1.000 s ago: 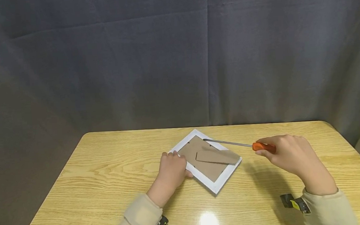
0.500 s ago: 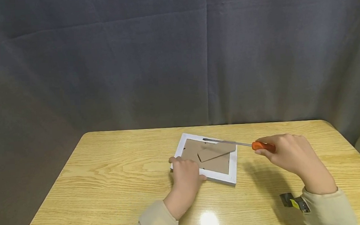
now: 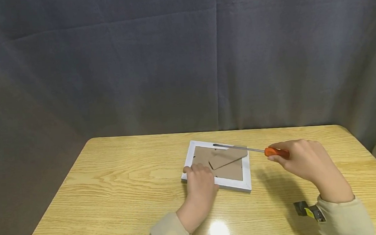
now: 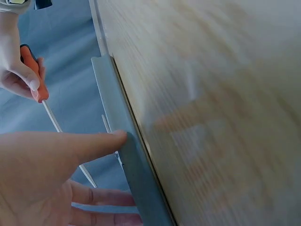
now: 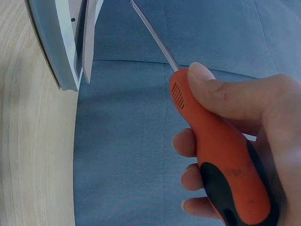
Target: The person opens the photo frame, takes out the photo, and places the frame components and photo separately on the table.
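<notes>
Frame (image 3: 232,182) lies face-down on table (image 3: 115,194), left hand (image 3: 201,183) pinches near edge; right hand (image 3: 302,161) curls round screwdriver (image 3: 271,152) above. Likely positioning step; next move calls for steady frame, careful aim.

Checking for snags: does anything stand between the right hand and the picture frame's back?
Yes: the stand flap juts from the picture frame toward the right hand. In the head view, the gripped screwdriver also crosses the frame.

Low in the head view, the picture frame (image 3: 233,183) is white, its backing (image 3: 231,171) brown, the table (image 3: 121,193) wood-grained yellow. The screwdriver handle (image 3: 275,152), at right, is orange.
</notes>
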Motion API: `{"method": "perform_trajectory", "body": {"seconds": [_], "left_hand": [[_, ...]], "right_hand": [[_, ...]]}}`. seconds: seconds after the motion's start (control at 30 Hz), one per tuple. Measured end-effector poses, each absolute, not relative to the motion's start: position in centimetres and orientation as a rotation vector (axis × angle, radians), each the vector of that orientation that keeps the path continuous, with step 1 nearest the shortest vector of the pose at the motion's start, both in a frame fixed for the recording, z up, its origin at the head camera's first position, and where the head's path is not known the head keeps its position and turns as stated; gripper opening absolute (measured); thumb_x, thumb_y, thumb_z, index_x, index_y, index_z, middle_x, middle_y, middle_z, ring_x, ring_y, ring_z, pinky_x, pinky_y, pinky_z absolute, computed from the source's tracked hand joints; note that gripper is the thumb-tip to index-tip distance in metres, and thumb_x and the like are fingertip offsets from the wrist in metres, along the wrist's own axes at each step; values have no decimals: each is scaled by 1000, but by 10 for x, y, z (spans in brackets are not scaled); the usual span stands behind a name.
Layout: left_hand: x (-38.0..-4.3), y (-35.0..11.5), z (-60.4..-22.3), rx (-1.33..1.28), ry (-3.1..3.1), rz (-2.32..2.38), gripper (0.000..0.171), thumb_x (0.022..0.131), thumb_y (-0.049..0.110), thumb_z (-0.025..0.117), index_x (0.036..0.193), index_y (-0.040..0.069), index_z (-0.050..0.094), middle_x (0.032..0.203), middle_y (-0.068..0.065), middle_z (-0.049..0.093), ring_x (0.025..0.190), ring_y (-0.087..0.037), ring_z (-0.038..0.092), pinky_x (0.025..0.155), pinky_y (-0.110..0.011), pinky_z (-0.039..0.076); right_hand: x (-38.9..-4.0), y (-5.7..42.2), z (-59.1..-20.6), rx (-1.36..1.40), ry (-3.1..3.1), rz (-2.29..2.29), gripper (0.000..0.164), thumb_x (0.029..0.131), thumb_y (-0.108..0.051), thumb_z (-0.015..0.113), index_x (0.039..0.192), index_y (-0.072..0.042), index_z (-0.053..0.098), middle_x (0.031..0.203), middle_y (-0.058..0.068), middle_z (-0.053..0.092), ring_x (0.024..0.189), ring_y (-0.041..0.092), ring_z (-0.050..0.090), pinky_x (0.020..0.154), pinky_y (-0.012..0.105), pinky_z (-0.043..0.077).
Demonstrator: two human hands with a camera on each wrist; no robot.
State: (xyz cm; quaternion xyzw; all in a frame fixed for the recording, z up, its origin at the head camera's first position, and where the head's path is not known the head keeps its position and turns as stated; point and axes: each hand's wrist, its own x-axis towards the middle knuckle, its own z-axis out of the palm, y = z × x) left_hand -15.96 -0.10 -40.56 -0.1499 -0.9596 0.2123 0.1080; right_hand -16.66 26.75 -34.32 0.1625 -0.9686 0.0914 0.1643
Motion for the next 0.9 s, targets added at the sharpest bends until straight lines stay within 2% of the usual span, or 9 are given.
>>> {"method": "perform_trajectory", "body": {"seconds": [0.47,0.67,0.9], "left_hand": [[-162,10,-410,-486,-2819,585,73,81,77,54,105,11,74,77,-3,60,83,-21,64,79,-40,50],[-164,2,-408,-498,-2867,450,66,83,74,57,96,11,73,74,-2,57,79,-18,63,76,-38,49],[-166,-14,-402,-534,-2928,108,50,91,56,62,105,9,73,87,-4,66,85,-22,64,80,-41,51]], "right_hand": [[-166,270,-346,446,-2763,255,23,80,-30,81,100,-20,79,65,-9,59,51,11,39,47,30,32],[-166,269,-346,448,-2761,255,23,80,-31,81,100,-20,78,64,-10,57,51,11,39,46,30,32],[-167,268,-346,456,-2756,265,23,80,-32,81,100,-20,79,67,-9,61,52,10,40,47,30,33]]}}
